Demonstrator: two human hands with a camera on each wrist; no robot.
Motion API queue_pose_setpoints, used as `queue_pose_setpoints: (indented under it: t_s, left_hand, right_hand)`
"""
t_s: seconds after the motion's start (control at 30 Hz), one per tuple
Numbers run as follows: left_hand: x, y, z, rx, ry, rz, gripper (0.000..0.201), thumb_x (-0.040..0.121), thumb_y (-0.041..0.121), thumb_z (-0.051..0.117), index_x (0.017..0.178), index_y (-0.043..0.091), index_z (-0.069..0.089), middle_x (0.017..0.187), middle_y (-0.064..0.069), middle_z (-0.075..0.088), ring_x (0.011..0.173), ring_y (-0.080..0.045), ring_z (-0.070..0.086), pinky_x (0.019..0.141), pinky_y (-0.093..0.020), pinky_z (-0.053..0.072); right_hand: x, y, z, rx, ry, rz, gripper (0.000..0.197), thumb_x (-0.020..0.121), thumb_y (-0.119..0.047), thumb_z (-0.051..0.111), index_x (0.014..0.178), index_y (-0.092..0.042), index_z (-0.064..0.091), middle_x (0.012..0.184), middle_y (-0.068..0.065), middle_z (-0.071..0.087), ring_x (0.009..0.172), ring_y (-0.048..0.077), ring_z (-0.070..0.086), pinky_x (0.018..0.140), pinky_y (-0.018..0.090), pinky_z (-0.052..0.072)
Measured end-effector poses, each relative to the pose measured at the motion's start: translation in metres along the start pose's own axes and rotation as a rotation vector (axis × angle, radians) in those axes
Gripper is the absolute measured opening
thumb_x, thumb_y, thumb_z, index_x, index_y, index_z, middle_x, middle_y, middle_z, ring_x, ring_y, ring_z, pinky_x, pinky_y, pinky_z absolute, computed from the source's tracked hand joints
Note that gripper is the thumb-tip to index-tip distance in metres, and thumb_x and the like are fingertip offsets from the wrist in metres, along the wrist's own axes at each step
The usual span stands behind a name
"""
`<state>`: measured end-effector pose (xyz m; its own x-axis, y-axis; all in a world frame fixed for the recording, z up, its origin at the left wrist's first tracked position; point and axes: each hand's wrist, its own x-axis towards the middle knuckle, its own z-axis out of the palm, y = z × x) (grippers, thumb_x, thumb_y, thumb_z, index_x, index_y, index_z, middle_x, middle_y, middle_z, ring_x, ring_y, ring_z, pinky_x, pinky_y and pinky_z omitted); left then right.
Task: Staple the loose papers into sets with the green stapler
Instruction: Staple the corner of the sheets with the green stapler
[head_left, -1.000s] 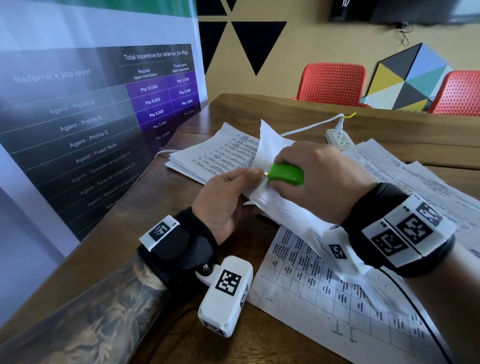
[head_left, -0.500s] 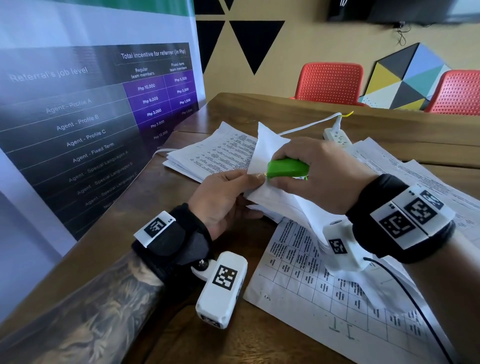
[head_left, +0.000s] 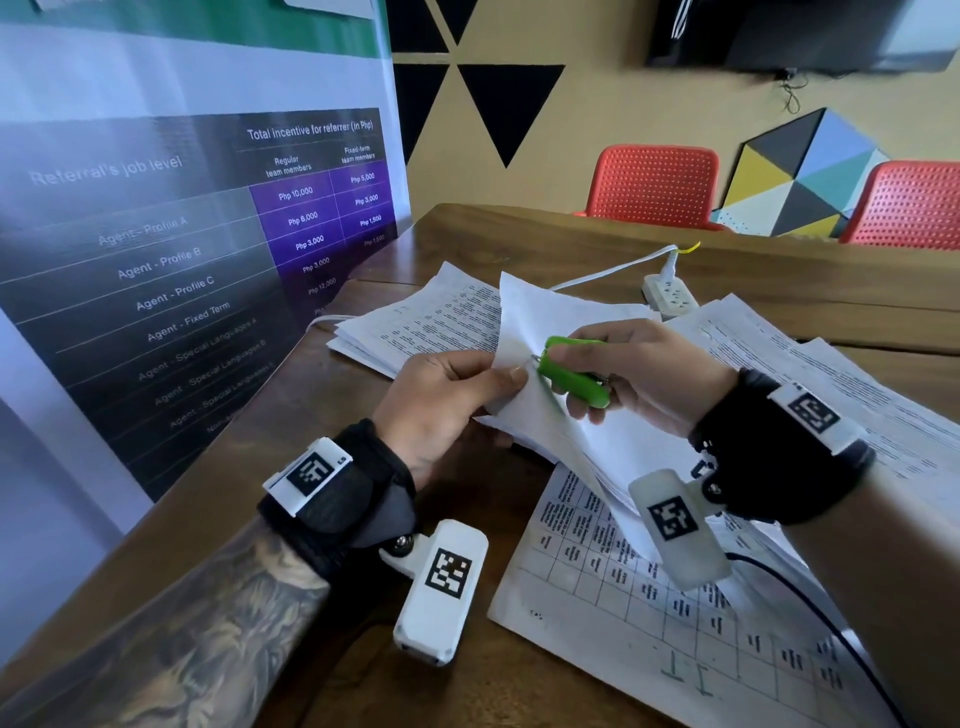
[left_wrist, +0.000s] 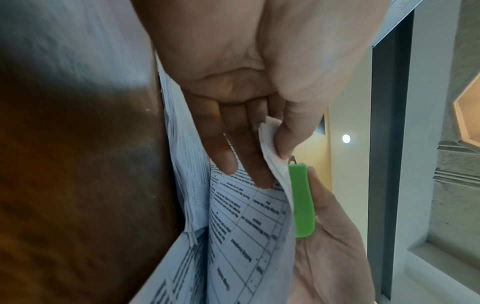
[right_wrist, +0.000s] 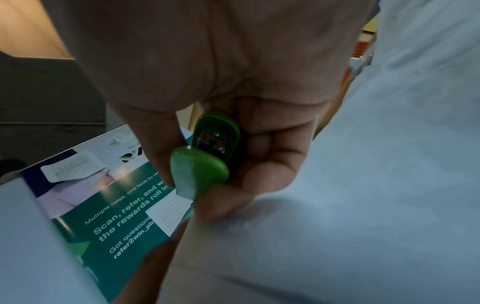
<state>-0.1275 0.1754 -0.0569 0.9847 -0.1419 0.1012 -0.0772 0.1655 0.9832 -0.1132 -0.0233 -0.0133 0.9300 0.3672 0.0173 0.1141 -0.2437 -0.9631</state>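
Here, line by line:
Left hand (head_left: 441, 400): gripping a lifted set of white printed paper sheets (head_left: 550, 415) by its upper corner, thumb on top, fingers (left_wrist: 246, 160) beneath; corner raised off the long brown wooden table (head_left: 779, 291); printed table lines visible on the underside in the left wrist view.
Right hand (head_left: 639, 374): wrapped round a small bright green plastic stapler (head_left: 574, 371), fingers curled over and under its body; metal nose pointing at the pinched corner, just beside the left thumb; in the right wrist view green shells parted at the rear, metal showing between.
Stapler position: above the table, touching or almost touching the held sheets' edge near the corner; whether paper sits inside the mouth, cannot tell.
Other papers: thick pile of printed pages (head_left: 426, 322) beyond the left hand; spread sheets (head_left: 831, 374) on the right side; gridded form with green pen marks (head_left: 649, 623) nearest the camera, flat on the table.
Power strip: white, with white cable (head_left: 670, 296), past the papers.
Banner: dark and purple referral poster (head_left: 208, 234) standing at the left.
Chairs: two red perforated plastic chairs (head_left: 654, 182) behind the table's far edge.
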Motion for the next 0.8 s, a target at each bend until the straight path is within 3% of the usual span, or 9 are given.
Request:
queue_pose_setpoints:
  t_s: [0.23,0.33,0.43,0.5,0.57,0.6,0.67,0.73,0.8]
  left_hand:
    - [0.003,0.002,-0.004,0.024,0.002,-0.012,0.012,0.09,0.011,0.07,0.084,0.009,0.08,0.082,-0.016,0.075,0.067,-0.029,0.067,0.048,-0.032,0.055]
    - [0.005,0.001,-0.007,0.015,0.034,-0.025,0.009,0.09,0.008,0.07,0.088,0.002,0.077,0.081,-0.019,0.074,0.065,-0.032,0.065,0.047,-0.031,0.054]
    - [0.006,0.0,-0.008,-0.049,0.083,-0.068,0.008,0.09,0.006,0.07,0.095,0.004,0.076,0.083,-0.018,0.074,0.062,-0.026,0.069,0.046,-0.029,0.054]
    - [0.011,-0.002,-0.009,-0.068,0.129,-0.04,0.026,0.086,0.012,0.074,0.112,0.01,0.071,0.092,-0.016,0.076,0.073,-0.027,0.074,0.058,-0.034,0.059]
    - [0.013,-0.003,-0.01,-0.024,0.152,0.006,0.062,0.075,0.024,0.081,0.133,0.02,0.059,0.101,-0.018,0.076,0.093,-0.035,0.074,0.081,-0.047,0.06]
    - [0.013,-0.003,-0.01,-0.025,0.152,0.018,0.071,0.076,0.023,0.082,0.141,0.023,0.052,0.103,-0.021,0.075,0.098,-0.037,0.073,0.085,-0.051,0.059]
    - [0.011,0.001,-0.009,-0.1,0.102,0.019,0.064,0.089,0.013,0.073,0.145,0.023,0.045,0.103,-0.024,0.074,0.094,-0.037,0.073,0.075,-0.047,0.061]
    - [0.009,0.009,-0.011,-0.077,0.085,0.042,0.045,0.096,0.013,0.062,0.138,0.023,0.052,0.094,-0.019,0.074,0.078,-0.03,0.072,0.062,-0.036,0.057]
    - [0.014,0.015,-0.019,0.051,0.123,0.128,0.038,0.095,0.014,0.053,0.132,0.023,0.061,0.085,-0.015,0.062,0.074,-0.016,0.062,0.067,-0.034,0.051]
  right_hand:
    - [0.001,0.001,0.004,0.003,0.007,-0.026,0.04,0.082,-0.034,0.07,0.099,0.002,0.067,0.092,0.017,0.074,0.069,0.026,0.069,0.053,0.027,0.051]
    - [-0.004,-0.004,0.005,-0.254,0.048,-0.086,0.025,0.09,-0.027,0.069,0.095,-0.003,0.066,0.086,0.008,0.076,0.065,0.019,0.068,0.056,0.032,0.05]
    - [-0.009,-0.013,0.007,-0.503,0.116,-0.121,0.022,0.085,-0.034,0.074,0.093,-0.016,0.063,0.077,-0.001,0.074,0.061,0.01,0.065,0.059,0.034,0.052]
    - [-0.013,-0.02,0.014,-0.615,0.135,-0.13,0.042,0.074,-0.051,0.079,0.099,-0.024,0.057,0.081,-0.006,0.067,0.066,0.008,0.063,0.063,0.031,0.052]
    - [-0.016,-0.025,0.026,-0.777,0.096,-0.123,0.063,0.065,-0.06,0.081,0.111,-0.031,0.048,0.092,-0.01,0.061,0.079,0.009,0.059,0.068,0.03,0.048]
    - [-0.016,-0.026,0.03,-0.838,0.078,-0.135,0.066,0.066,-0.057,0.082,0.115,-0.033,0.044,0.094,-0.009,0.06,0.082,0.012,0.058,0.071,0.031,0.048]
    - [-0.013,-0.03,0.03,-0.91,0.103,-0.183,0.059,0.071,-0.038,0.082,0.116,-0.033,0.043,0.094,-0.004,0.061,0.082,0.021,0.058,0.07,0.034,0.049]
    - [-0.011,-0.039,0.021,-0.935,0.142,-0.199,0.051,0.073,-0.022,0.077,0.114,-0.03,0.047,0.092,-0.001,0.062,0.08,0.023,0.058,0.067,0.034,0.048]
    - [-0.012,-0.05,0.012,-0.957,0.113,-0.192,0.05,0.073,-0.017,0.076,0.114,-0.029,0.051,0.093,-0.001,0.063,0.08,0.022,0.058,0.069,0.035,0.049]
